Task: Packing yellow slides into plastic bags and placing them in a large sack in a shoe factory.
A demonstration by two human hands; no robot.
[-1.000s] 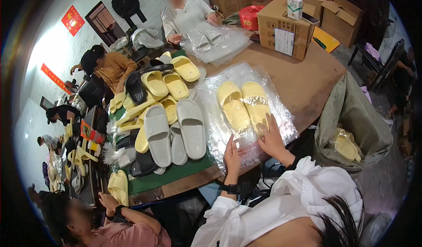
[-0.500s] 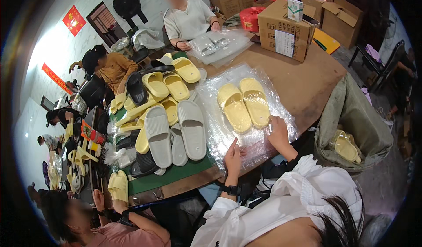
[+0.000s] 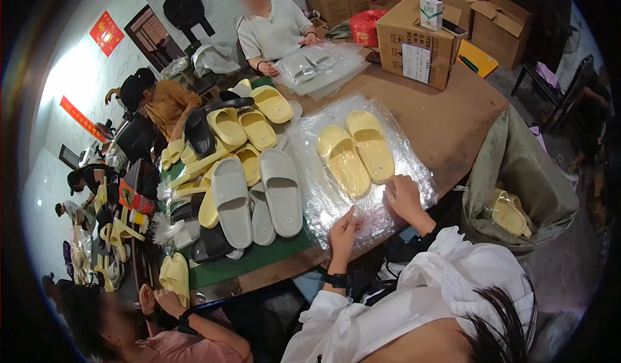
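Note:
In front of me, a pair of yellow slippers (image 3: pixel 370 144) lies side by side on a stack of clear plastic bags (image 3: pixel 404 149). Glossy film shows over part of the left slipper; I cannot tell how far the pair sits inside a bag. My left hand (image 3: pixel 343 232) is at the near edge of the plastic, thumb and finger pinched on the bag. Just below the heel of the right slipper, my right hand (image 3: pixel 406 198) has its fingers curled onto the bag. What is under those fingers is partly hidden.
Grey slippers (image 3: pixel 282 192), yellow slippers (image 3: pixel 226 127) and black ones pile up on my left. A cardboard box (image 3: pixel 414 43) stands at the far right of the table. Beside the right edge is an open sack (image 3: pixel 491 162) with a bagged yellow slipper. Co-workers sit across and at lower left.
My left hand's pointing finger has drawn in to a pinch. My right hand has shifted slightly left, and the yellow pair has moved a little up and left.

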